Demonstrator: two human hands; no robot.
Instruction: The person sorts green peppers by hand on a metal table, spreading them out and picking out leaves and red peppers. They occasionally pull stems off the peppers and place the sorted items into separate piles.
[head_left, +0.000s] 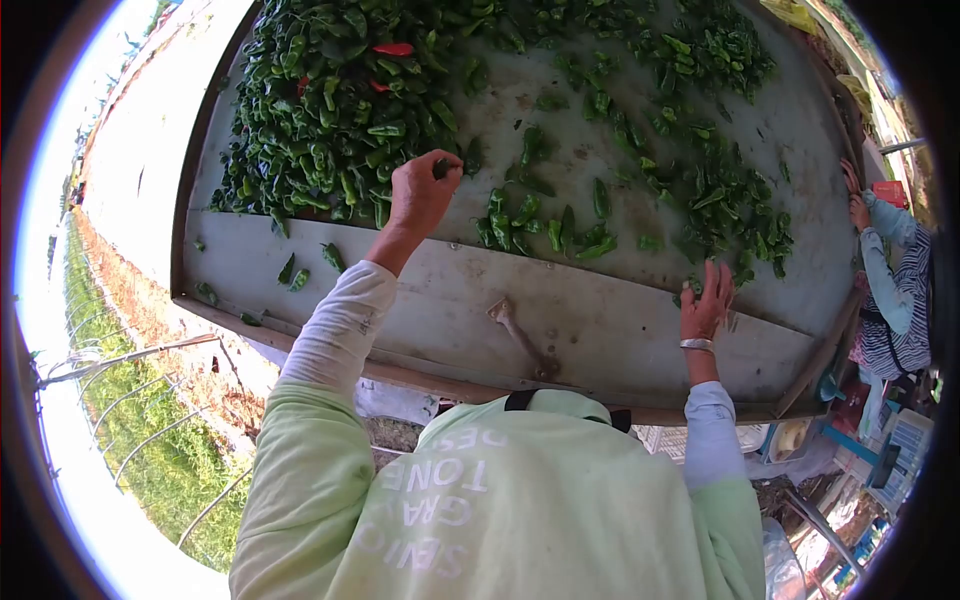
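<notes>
"Your left hand (415,192) is curling at the right edge of the dense heap of glossy green peppers (335,115); I cannot tell whether it is gripping one."

"Your right hand (705,308) is opening its fingers just beside the loose green peppers (735,215)."

"And a few slender red peppers (393,49) are lying in that heap, on your wide grey wood-edged desk (620,315)."

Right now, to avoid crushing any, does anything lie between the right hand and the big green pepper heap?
Yes: loose green peppers lie on the grey tabletop between right hand and heap; the left hand is at its edge.
</notes>
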